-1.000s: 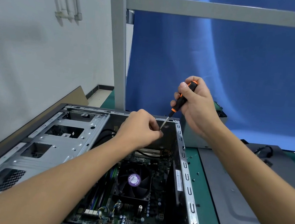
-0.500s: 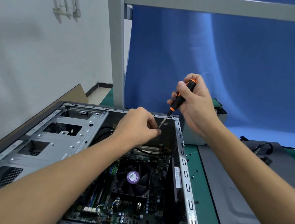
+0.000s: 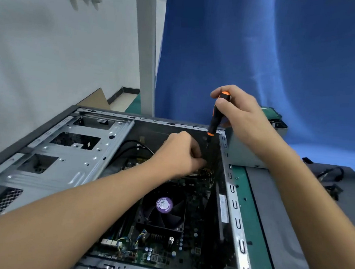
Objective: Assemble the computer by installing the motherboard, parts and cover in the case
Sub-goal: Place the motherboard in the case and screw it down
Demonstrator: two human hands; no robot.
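I'm gripping the black-and-orange-handled screwdriver (image 3: 215,120) in my right hand (image 3: 240,116), aiming it down into the 1 o'clock corner of the open grey steel case (image 3: 233,203). My left hand (image 3: 179,153) is curling in at the tip, likely steadying a screw, but I can't tell. The green motherboard (image 3: 161,255) is sitting on the case floor. The wall is crowding the shaft at 3 o'clock, with room opening toward 9.

We see the open grey case (image 3: 66,163) lying on its side, the motherboard (image 3: 161,257) seated inside, its black fan (image 3: 162,210) facing up. The dark cover (image 3: 271,228) lies flat at its three o'clock.
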